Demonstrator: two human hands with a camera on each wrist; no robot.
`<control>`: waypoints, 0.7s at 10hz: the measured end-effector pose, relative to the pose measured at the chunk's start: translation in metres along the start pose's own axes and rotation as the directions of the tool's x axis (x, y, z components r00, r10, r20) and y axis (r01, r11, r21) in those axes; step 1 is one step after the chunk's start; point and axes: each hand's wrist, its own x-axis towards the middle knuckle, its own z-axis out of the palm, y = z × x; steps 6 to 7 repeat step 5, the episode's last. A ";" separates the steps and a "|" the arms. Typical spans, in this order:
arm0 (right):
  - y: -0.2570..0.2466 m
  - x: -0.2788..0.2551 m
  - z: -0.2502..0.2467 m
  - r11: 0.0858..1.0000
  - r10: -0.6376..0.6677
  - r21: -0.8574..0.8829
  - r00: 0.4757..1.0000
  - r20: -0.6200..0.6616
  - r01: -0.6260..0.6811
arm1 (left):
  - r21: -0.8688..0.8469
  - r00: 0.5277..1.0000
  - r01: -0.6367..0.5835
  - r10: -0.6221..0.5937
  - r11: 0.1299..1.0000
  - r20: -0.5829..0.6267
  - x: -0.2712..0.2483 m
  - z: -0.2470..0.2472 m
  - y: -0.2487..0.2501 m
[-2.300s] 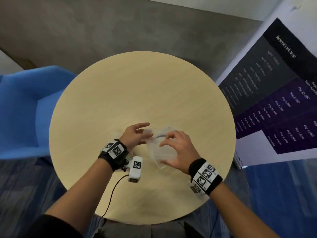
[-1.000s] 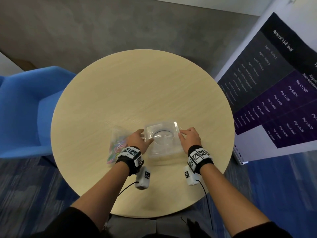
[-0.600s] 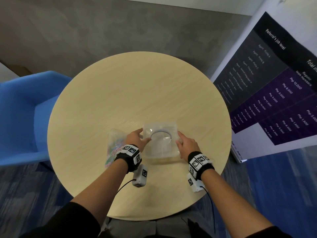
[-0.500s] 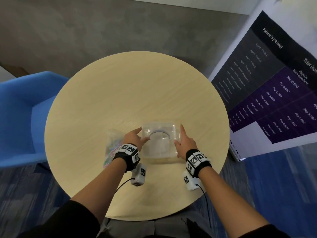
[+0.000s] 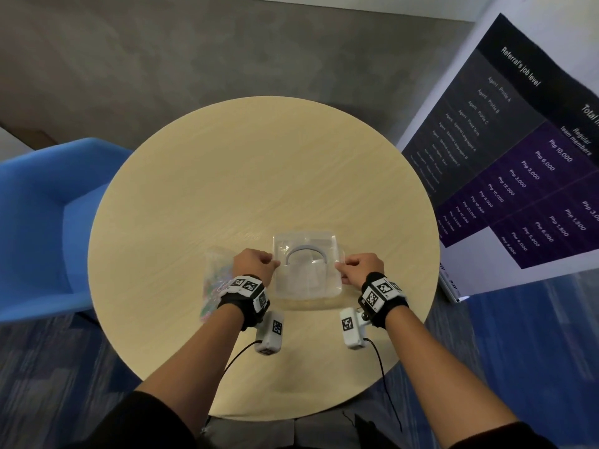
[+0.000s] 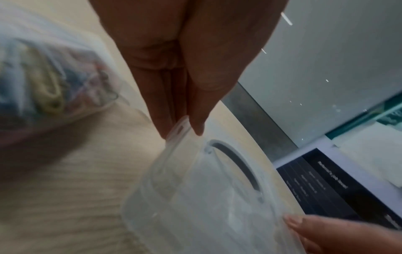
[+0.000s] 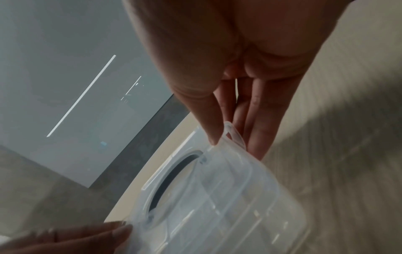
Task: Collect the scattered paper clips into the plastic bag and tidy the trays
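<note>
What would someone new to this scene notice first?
The clear plastic box at the near middle of the round wooden table, with the left hand and right hand pinching the latch tabs on its two sides. Just left of it lies a plastic bag of coloured paper clips.

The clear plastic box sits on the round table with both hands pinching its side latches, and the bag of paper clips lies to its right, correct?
Not quite. The head view shows the bag of paper clips lying to the left of the clear plastic box, beside the left hand. The right hand pinches the other latch.
</note>
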 end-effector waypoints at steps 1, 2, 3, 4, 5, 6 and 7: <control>0.000 0.003 0.000 0.997 -0.018 -0.077 0.999 -0.041 0.015 | 0.106 1.000 -0.016 0.015 0.994 0.013 -0.006 -0.002 0.012; -0.003 -0.004 0.003 0.977 -0.092 -0.203 0.990 -0.110 0.068 | 0.110 0.999 -0.044 0.043 0.993 0.013 -0.006 0.000 0.014; 0.001 -0.016 0.010 0.945 -0.200 -0.294 0.966 -0.163 0.146 | 0.132 0.998 -0.068 0.066 0.989 0.018 -0.007 0.000 0.009; -0.002 -0.019 0.005 0.927 -0.196 -0.345 0.975 -0.104 0.149 | 0.120 0.993 -0.120 0.117 0.985 0.032 -0.002 -0.002 0.006; -0.032 -0.016 -0.022 0.919 -0.075 -0.390 0.997 -0.020 0.062 | 0.163 0.987 -0.123 0.103 0.979 0.123 -0.006 -0.006 0.004; -0.032 -0.016 -0.022 0.919 -0.075 -0.390 0.997 -0.020 0.062 | 0.163 0.987 -0.123 0.103 0.979 0.123 -0.006 -0.006 0.004; -0.032 -0.016 -0.022 0.919 -0.075 -0.390 0.997 -0.020 0.062 | 0.163 0.987 -0.123 0.103 0.979 0.123 -0.006 -0.006 0.004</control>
